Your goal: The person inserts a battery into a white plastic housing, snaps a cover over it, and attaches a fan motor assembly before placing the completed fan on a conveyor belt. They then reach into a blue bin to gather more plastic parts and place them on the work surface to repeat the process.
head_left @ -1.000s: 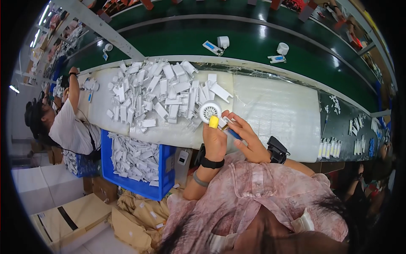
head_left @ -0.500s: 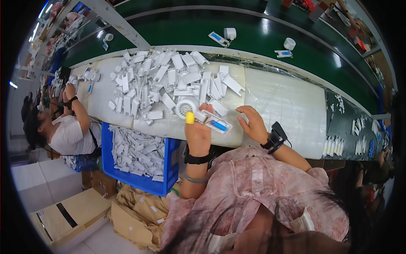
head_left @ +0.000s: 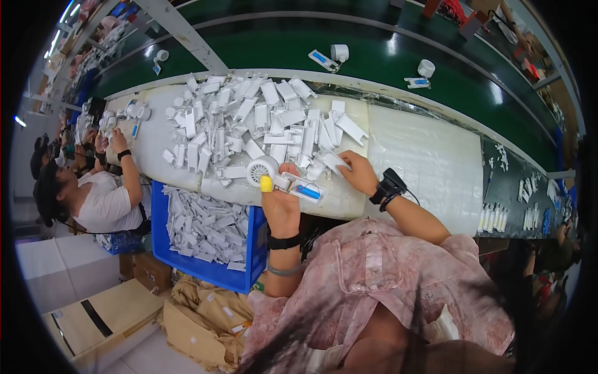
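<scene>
My left hand (head_left: 282, 212), a yellow cover on its thumb, holds a white handheld fan (head_left: 260, 169) with a round grille head. Its handle is open and shows a blue cylindrical battery (head_left: 308, 191) inside, pointing right. My right hand (head_left: 359, 174) is closed at the near right edge of the pile, its fingers pinching a white plastic handle cover (head_left: 334, 161). Beyond both hands spreads the heap of similar white covers (head_left: 249, 112) on the wrapped, padded table top (head_left: 423, 162).
A blue crate (head_left: 254, 249) full of white parts stands below the table's near edge at left. A green conveyor (head_left: 268, 47) behind the table carries several opened fans. Another person (head_left: 99, 193) works at left. Cardboard boxes (head_left: 99, 318) lie on the floor.
My right hand has moved left to the pile and closed on a white cover. My left hand has shifted slightly left and nearer with the fan.
</scene>
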A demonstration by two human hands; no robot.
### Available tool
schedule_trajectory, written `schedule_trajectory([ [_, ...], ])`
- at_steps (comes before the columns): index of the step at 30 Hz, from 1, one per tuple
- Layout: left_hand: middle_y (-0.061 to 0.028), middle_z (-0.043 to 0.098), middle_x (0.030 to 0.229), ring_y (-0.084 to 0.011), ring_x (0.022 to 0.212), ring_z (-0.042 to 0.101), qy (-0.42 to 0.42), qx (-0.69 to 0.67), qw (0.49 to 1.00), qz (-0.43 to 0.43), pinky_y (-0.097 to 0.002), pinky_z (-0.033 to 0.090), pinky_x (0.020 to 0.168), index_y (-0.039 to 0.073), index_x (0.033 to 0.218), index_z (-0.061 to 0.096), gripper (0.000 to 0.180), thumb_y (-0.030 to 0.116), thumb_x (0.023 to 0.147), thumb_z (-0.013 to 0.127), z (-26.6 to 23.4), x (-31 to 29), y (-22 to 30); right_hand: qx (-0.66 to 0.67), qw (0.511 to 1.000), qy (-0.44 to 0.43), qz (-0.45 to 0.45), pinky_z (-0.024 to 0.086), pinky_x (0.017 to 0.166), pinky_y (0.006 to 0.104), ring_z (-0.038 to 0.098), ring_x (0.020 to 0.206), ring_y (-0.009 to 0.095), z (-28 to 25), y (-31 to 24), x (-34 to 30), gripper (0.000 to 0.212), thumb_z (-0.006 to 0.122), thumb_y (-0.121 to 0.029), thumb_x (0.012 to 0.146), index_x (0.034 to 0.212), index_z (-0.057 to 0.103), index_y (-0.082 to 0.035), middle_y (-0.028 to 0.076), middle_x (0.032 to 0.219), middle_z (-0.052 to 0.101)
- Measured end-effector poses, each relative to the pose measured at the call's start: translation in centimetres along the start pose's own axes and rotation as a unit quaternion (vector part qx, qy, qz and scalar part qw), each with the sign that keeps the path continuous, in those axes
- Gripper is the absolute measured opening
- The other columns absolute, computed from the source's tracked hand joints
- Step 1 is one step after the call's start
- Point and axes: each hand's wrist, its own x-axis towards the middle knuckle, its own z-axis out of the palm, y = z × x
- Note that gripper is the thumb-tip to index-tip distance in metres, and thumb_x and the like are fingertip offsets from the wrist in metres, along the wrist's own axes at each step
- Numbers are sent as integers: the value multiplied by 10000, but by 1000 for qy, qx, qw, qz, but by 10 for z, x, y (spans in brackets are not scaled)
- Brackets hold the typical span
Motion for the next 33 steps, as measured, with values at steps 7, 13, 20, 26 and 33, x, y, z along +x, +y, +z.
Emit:
schedule_trajectory([
  [7, -169, 547, 1263, -317, 1200, 515, -23, 21, 997, -65, -472, 387, 1079, 6, 1318, 428, 556, 411, 954, 539, 6, -1, -23, -259, 943, 175, -110, 495, 706, 378, 630, 824, 306, -86, 50, -59, 222, 648, -23, 782, 996, 643, -78, 118, 912, 653],
  [13, -166, 560, 1248, -320, 1203, 512, -66, 50, 990, -112, -465, 389, 1078, 8, 1313, 429, 555, 417, 954, 539, 30, -2, -52, -352, 925, 42, -138, 407, 911, 455, 546, 1082, 313, -100, 74, -114, 385, 631, -79, 730, 1112, 604, -43, 127, 1136, 603],
  [20, -161, 547, 1270, -315, 1216, 505, -96, 72, 983, -136, -461, 387, 1079, 16, 1327, 422, 553, 414, 959, 530, 49, -7, -85, -308, 945, 19, -107, 377, 960, 449, 482, 1160, 308, -93, 54, -130, 642, 750, -259, 712, 1275, 519, -54, 145, 1283, 512],
  [26, -174, 576, 1201, -319, 1139, 557, -79, 49, 983, -156, -448, 434, 1013, 13, 1290, 451, 448, 324, 977, 529, 71, -21, -102, -238, 964, -30, -112, 459, 848, 415, 542, 1029, 298, -97, 81, -135, 495, 739, -168, 719, 1184, 605, -65, 105, 1068, 596],
  [33, -178, 573, 1199, -332, 1141, 552, -93, 37, 980, -171, -445, 431, 1021, 13, 1284, 452, 436, 307, 974, 538, 81, -26, -124, 308, 932, 47, 187, 475, 873, 318, 587, 1002, 194, -142, 34, -128, 464, 743, -96, 788, 1223, 593, -28, 90, 1077, 613],
])
